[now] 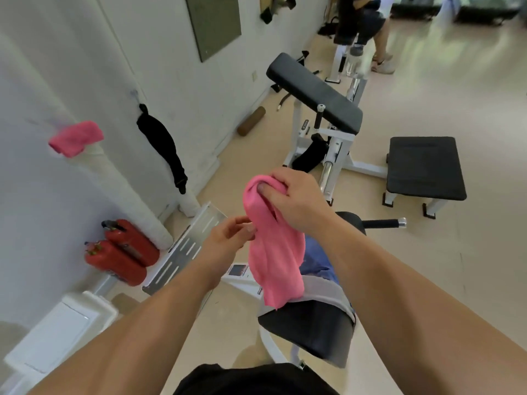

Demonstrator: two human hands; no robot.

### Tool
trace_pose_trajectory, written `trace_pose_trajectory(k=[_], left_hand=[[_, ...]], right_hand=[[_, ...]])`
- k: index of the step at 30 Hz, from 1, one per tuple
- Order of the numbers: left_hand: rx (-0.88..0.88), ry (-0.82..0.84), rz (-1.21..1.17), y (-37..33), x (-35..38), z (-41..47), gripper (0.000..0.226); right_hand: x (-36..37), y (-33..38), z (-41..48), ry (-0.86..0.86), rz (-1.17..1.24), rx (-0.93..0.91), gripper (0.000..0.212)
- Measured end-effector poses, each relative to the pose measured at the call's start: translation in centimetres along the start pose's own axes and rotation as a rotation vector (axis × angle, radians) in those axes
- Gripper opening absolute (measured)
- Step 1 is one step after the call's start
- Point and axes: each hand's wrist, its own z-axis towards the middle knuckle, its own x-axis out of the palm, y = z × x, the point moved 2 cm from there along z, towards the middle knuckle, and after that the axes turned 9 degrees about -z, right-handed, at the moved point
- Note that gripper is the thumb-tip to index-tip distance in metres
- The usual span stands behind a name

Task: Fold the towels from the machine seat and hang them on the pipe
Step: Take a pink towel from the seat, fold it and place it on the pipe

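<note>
The right hand (pixel 296 201) grips the top of a soft pink cloth towel (pixel 273 252), fingers curled round the bunched upper fold, so the towel hangs down in the air between the two forearms. The left hand (pixel 228 235) pinches the towel's left edge a little lower down, with fingertips and thumb closed on the fabric. The towel's lower end dangles just above the black padded machine seat (pixel 308 329), where a grey towel (pixel 325 292) lies draped over the top with a blue towel (pixel 316 260) behind it. At the left, a second, folded pink towel (pixel 75 138) sits over the white wrapped pipe (pixel 125 195) that slants along the wall. Two red fire extinguishers (pixel 125 252) lie on the floor near the pipe's lower end.
</note>
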Motion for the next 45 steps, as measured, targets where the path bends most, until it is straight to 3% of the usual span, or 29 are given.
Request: trace_pose_trajectory(k=[2, 5, 9, 14, 18, 21, 25, 28, 33, 35, 37, 41, 45], left_hand=[[0.057, -0.005, -0.055, -0.6, -0.5, -0.8, 0.039], [0.056, -0.022, -0.054, -0.6, -2.0, -1.6, 0.013], [-0.004, 0.085, -0.045, 0.4, -4.5, -2.8, 0.019], [-0.006, -0.218, 0.007, 2.4, -11.4, -4.3, 0.002], [-0.146, -0.220, 0.006, 4.8, -17.8, -6.9, 0.027], [-0.023, -0.242, -0.036, 4.5, -21.2, -8.5, 0.046], [0.156, -0.357, 0.121, 3.7, -27.2, -9.8, 0.019], [0.023, -0.425, 0.183, 5.3, -33.1, -11.0, 0.020], [-0.208, -0.354, 0.336, 8.8, -39.3, -13.6, 0.037], [-0.271, -0.364, 0.331, 10.4, -40.6, -14.3, 0.024], [-0.333, -0.440, 0.324, 11.9, -42.0, -15.0, 0.016], [-0.421, -0.646, 0.197, 13.6, -44.8, -16.1, 0.030], [-0.415, -0.739, 0.059, 13.6, -46.4, -16.2, 0.032]], right_hand=[[1.4, 0.5, 0.3, 0.045, 0.000, 0.003, 0.024], [3.6, 1.1, 1.0, 0.059, 0.028, 0.041, 0.019], [6.7, 3.8, 1.6, 0.113, 0.070, 0.060, 0.032], [11.8, 7.6, 2.4, 0.142, 0.102, 0.076, 0.024], [15.9, 11.4, 3.2, 0.115, 0.200, 0.162, 0.019], [19.4, 15.4, 3.6, 0.203, 0.264, 0.123, 0.016], [24.6, 19.4, 3.8, 0.310, 0.235, 0.066, 0.017], [27.4, 21.3, 4.4, 0.246, 0.222, 0.088, 0.014], [31.0, 23.8, 5.2, 0.202, 0.319, 0.110, 0.009], [31.9, 24.4, 5.8, 0.155, 0.375, 0.096, 0.009], [32.3, 24.4, 6.5, 0.122, 0.413, 0.102, 0.010], [32.7, 22.1, 9.1, 0.115, 0.444, 0.183, 0.011], [34.9, 17.6, 11.2, 0.198, 0.309, 0.294, 0.020]])
